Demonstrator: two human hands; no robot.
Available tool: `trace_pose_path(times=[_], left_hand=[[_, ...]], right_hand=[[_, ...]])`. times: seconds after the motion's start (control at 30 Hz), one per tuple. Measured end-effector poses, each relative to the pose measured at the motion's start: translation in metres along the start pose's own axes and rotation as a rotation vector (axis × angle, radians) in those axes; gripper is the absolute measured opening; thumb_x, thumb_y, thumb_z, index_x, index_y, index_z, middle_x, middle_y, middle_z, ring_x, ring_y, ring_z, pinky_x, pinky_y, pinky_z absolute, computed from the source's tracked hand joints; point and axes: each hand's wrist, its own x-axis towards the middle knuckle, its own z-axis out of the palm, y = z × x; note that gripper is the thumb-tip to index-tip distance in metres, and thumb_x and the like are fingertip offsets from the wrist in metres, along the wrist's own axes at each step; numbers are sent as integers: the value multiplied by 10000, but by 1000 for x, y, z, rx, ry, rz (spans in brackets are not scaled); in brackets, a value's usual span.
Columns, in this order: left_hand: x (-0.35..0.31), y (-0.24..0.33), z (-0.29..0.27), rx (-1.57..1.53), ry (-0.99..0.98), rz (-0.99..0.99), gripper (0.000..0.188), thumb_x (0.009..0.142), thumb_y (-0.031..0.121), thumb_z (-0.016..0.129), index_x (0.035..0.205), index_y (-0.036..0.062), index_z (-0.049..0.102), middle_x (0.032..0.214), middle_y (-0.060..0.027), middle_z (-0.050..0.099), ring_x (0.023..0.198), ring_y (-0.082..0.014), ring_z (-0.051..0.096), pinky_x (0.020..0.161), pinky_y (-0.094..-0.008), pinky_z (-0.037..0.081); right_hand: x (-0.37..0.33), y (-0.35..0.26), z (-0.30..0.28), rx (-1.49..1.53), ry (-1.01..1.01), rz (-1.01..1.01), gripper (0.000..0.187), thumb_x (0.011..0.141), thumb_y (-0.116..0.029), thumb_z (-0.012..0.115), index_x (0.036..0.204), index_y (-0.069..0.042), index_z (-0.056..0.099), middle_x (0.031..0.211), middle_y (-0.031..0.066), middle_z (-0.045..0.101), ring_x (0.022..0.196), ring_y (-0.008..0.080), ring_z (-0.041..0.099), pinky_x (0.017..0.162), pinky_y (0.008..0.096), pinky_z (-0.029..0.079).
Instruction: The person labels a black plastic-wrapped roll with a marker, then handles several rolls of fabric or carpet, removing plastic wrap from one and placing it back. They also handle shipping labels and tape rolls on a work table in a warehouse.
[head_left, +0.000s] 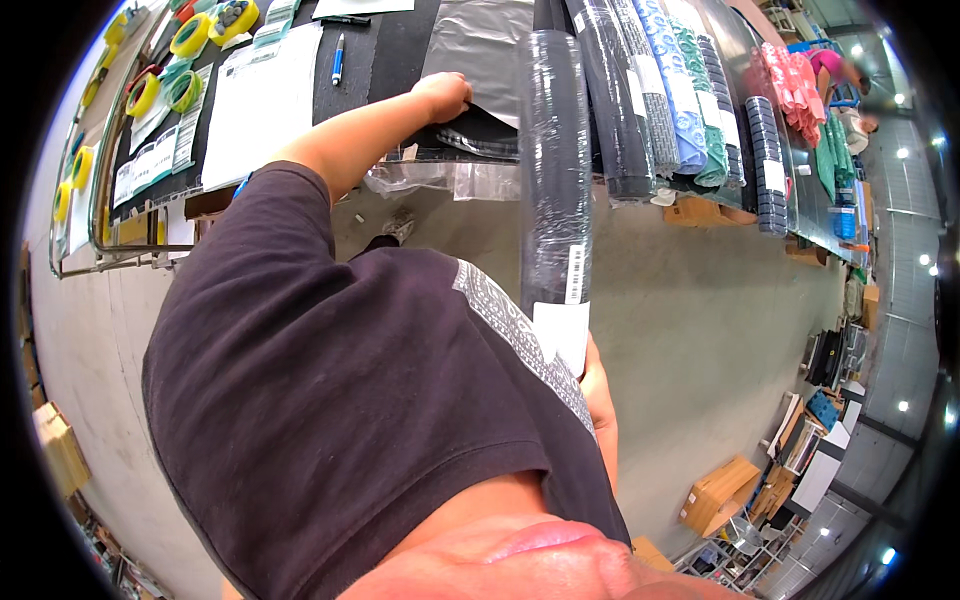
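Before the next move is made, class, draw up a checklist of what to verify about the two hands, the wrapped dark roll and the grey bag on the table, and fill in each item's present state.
1. Right hand has a grip on the wrapped dark roll: ok, held at its lower end, though the hand is mostly hidden.
2. Roll held upright: ok.
3. Left hand reaches the grey plastic bag on the table: ok, it rests at the bag's edge.
4. Bag mouth open: cannot tell.
5. Other fabric rolls lie clear of the bag: ok, they lie beside it.
6. Blue pen out of the way: ok.
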Motion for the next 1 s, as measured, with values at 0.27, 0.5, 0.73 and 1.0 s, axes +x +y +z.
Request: trace_pose_path(times=[0.27, 0.5, 0.73, 1.0], left_hand=[[34, -45, 8, -634, -95, -287, 323, 810, 331, 781, 1026, 92, 761, 1024, -113, 724, 953, -222, 665, 882, -355, 495], [45, -18, 4, -699, -236, -428, 293, 832, 270, 744, 1013, 39, 748, 883, -49, 693, 886, -190, 636, 803, -327, 494], [3, -2, 2, -289, 629, 281, 147, 860, 258, 676, 895, 136, 748, 851, -83, 662, 802, -287, 645, 729, -372, 533], [-57, 56, 20, -136, 830, 10, 647, 648, 102, 707, 1270, 115, 528, 1372, -101, 465, 1297, -285, 417, 1091, -398, 359]], right_hand=[[-22, 2, -15, -222, -20, 74, 993, 635, -128, 905, 1450, -18, 348, 1324, 89, 538, 1216, 174, 510, 1051, 329, 385], [-28, 21, -19, -139, 53, 207, 852, 731, -22, 817, 1446, -20, 354, 1314, 83, 535, 1198, 170, 503, 1047, 311, 376], [-29, 10, -6, -132, 22, 203, 824, 731, -85, 834, 1423, -25, 390, 1308, 85, 538, 1192, 167, 503, 1042, 308, 379], [-22, 39, -16, 2, 17, 182, 875, 693, -146, 873, 1416, -14, 398, 1313, 87, 541, 1204, 166, 498, 1046, 319, 376]])
